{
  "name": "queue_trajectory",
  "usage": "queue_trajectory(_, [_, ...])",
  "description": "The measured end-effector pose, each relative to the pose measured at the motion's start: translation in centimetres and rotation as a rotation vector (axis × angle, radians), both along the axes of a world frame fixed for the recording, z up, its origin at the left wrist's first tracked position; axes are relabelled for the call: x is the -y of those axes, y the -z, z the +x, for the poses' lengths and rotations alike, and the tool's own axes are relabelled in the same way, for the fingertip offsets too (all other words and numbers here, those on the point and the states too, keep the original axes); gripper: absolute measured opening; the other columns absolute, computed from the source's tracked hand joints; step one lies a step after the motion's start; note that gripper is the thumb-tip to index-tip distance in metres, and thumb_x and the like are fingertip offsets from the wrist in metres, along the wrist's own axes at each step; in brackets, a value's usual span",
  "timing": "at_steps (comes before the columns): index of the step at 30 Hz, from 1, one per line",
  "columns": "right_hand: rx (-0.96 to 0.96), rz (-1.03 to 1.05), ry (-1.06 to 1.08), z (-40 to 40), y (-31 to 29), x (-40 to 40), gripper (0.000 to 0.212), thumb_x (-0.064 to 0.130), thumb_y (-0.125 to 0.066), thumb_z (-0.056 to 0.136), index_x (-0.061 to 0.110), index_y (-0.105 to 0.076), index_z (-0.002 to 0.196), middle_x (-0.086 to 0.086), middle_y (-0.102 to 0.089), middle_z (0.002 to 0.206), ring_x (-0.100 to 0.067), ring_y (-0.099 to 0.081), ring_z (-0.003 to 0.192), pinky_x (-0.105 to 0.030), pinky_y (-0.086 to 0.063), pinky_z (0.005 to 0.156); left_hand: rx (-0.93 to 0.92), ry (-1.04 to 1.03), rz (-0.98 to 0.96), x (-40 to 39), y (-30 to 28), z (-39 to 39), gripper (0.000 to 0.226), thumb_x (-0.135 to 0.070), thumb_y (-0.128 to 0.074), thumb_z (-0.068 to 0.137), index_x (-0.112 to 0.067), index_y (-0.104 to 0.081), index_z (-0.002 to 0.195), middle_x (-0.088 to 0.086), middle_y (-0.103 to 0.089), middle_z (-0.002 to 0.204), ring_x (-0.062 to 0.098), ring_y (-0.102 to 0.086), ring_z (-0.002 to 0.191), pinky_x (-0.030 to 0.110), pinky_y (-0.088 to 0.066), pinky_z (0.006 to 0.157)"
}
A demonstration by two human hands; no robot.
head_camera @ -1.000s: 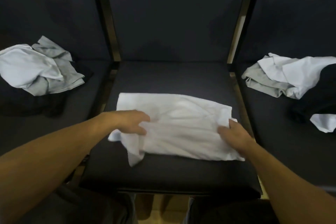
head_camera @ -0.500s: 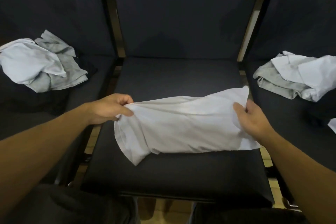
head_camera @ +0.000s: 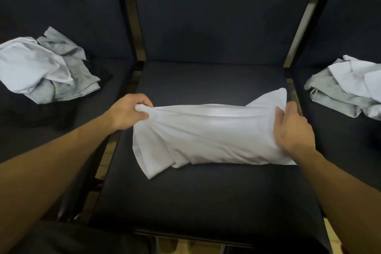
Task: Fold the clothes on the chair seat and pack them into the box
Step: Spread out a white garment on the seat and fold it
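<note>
A white garment [head_camera: 208,136] is stretched sideways above the middle chair seat [head_camera: 206,196], its lower folds hanging onto the cushion. My left hand [head_camera: 127,112] pinches its upper left corner. My right hand [head_camera: 292,130] grips its right end, with a loose flap sticking up behind the fingers. No box is in view.
A crumpled pile of white, grey and black clothes [head_camera: 45,68] lies on the left chair seat. Another pile of white and grey clothes [head_camera: 346,90] lies on the right seat. Dark chair backs [head_camera: 216,16] rise behind, with gaps between the chairs.
The garment lay flat on the seat a second ago. Both hands have taken hold of its ends and lifted its far edge up off the cushion, pulling it taut.
</note>
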State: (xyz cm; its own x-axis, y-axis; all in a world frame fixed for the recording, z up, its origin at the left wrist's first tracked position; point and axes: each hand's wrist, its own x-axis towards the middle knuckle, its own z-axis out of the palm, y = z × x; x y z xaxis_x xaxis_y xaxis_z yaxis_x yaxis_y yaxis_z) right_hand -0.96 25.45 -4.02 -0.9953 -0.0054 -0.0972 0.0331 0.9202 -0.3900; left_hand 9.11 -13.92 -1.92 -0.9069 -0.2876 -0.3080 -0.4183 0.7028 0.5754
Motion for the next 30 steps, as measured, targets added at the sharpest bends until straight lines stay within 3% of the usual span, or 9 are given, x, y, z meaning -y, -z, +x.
queue_trajectory(3, [0.019,0.082,0.003,-0.9,-0.2,0.7,0.032,0.040,-0.028,0.108,0.010,-0.038,0.111,-0.004,-0.046,0.071,-0.033,-0.053,0.072,-0.043,-0.045,0.066,-0.081,-0.119,-0.023,-0.3,0.6,0.1,0.040,-0.013,-0.076,0.089,-0.018,-0.057,0.124,0.000,-0.057,0.120,0.022,-0.060,0.107,0.034,-0.049,0.087])
queue_trajectory(5, [0.029,0.109,-0.004,-1.1,-0.3,0.8,0.035,0.042,-0.032,0.107,0.010,-0.037,0.120,-0.006,-0.050,0.080,-0.033,-0.054,0.074,-0.043,-0.046,0.067,-0.108,-0.222,-0.046,-1.3,0.5,1.0,0.052,-0.022,-0.077,0.089,-0.016,-0.047,0.130,0.002,-0.043,0.128,0.021,-0.055,0.105,0.036,-0.049,0.089])
queue_trajectory(8, [0.049,0.070,-0.016,-0.6,-0.6,0.9,0.043,0.040,-0.046,0.103,0.014,-0.031,0.134,-0.012,-0.052,0.096,-0.034,-0.055,0.080,-0.042,-0.045,0.071,0.023,-0.234,-0.098,-2.8,-0.3,3.4,0.040,-0.044,-0.073,0.090,-0.014,-0.054,0.108,0.005,-0.057,0.115,0.022,-0.061,0.089,0.040,-0.054,0.079])
queue_trajectory(12, [-0.156,0.141,-0.097,1.7,-0.4,0.8,0.063,0.035,-0.066,0.089,0.018,-0.032,0.140,-0.021,-0.047,0.126,-0.040,-0.050,0.107,-0.049,-0.048,0.084,0.380,0.052,-0.224,-5.4,-0.7,7.1,0.067,-0.078,-0.053,0.087,-0.012,-0.068,0.079,0.002,-0.071,0.081,0.019,-0.067,0.074,0.039,-0.057,0.076])
queue_trajectory(15, [-0.304,0.220,-0.265,4.7,0.1,1.4,0.050,0.035,-0.061,0.089,0.017,-0.049,0.134,-0.019,-0.044,0.130,-0.039,-0.046,0.112,-0.052,-0.045,0.091,0.378,0.116,-0.323,-6.8,-0.2,8.7,0.044,-0.068,-0.064,0.087,-0.025,-0.058,0.081,-0.005,-0.065,0.084,0.014,-0.063,0.077,0.035,-0.053,0.072])
queue_trajectory(17, [-0.225,0.192,-0.409,6.0,0.5,2.2,0.044,0.040,-0.050,0.095,0.023,-0.051,0.136,-0.011,-0.043,0.140,-0.033,-0.042,0.125,-0.050,-0.038,0.105,0.335,0.119,-0.270,-7.2,0.0,8.8,0.031,-0.049,-0.071,0.090,-0.026,-0.054,0.079,-0.005,-0.063,0.085,0.014,-0.061,0.078,0.030,-0.046,0.065])
queue_trajectory(22, [0.047,0.231,-0.443,7.7,2.0,2.3,0.069,0.061,-0.013,0.092,0.038,-0.020,0.156,0.004,-0.014,0.166,-0.021,-0.009,0.152,-0.046,-0.005,0.124,0.300,0.186,-0.195,-5.7,-0.6,9.4,0.032,-0.027,-0.072,0.091,-0.024,-0.049,0.069,-0.006,-0.054,0.075,0.011,-0.052,0.069,0.028,-0.039,0.063])
queue_trajectory(28, [0.096,0.284,-0.491,6.5,2.3,1.7,0.067,0.062,-0.029,0.099,0.040,-0.007,0.158,0.009,0.003,0.169,-0.016,0.010,0.154,-0.046,0.007,0.124,0.367,0.201,-0.117,-1.9,-1.7,11.3,0.016,-0.031,-0.074,0.092,-0.023,-0.063,0.083,-0.005,-0.063,0.087,0.008,-0.059,0.071,0.019,-0.043,0.062])
queue_trajectory(30, [0.093,0.266,-0.501,6.6,2.3,1.8,0.065,0.057,-0.033,0.099,0.039,-0.011,0.158,0.008,0.000,0.168,-0.016,0.008,0.154,-0.047,0.006,0.124,0.344,0.107,-0.098,-3.0,-1.4,11.4,0.029,-0.047,-0.067,0.095,-0.019,-0.062,0.089,0.000,-0.065,0.089,0.010,-0.060,0.070,0.022,-0.045,0.060])
